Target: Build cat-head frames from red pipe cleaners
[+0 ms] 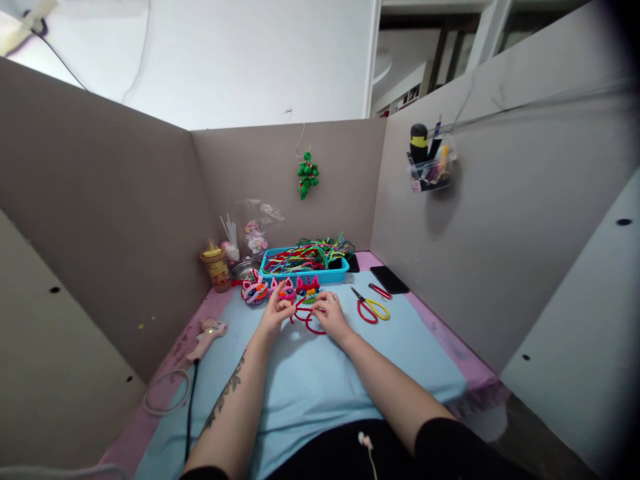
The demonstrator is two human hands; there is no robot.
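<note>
Between my two hands hangs a red pipe cleaner (316, 329), bent into loops. My left hand (274, 313) pinches one side of it between thumb and fingers. On the other side my right hand (331, 316) has its fingers closed on it too. Just behind the hands sit several finished pipe-cleaner animal heads: a purple and pink one (255, 291), a pink one with ears (285, 291) and a red one with green and orange parts (308, 288). Scissors (369, 308) with one red and one yellow handle lie right of my right hand.
Behind the heads stands a blue tray (330, 276) of coloured pipe cleaners. A black phone (389, 280) and a red cutter (380, 291) lie at the right. A pink glue gun (207, 340) with its cable rests at the left, near a lidded cup (217, 270). Grey partitions (285, 220) enclose the table.
</note>
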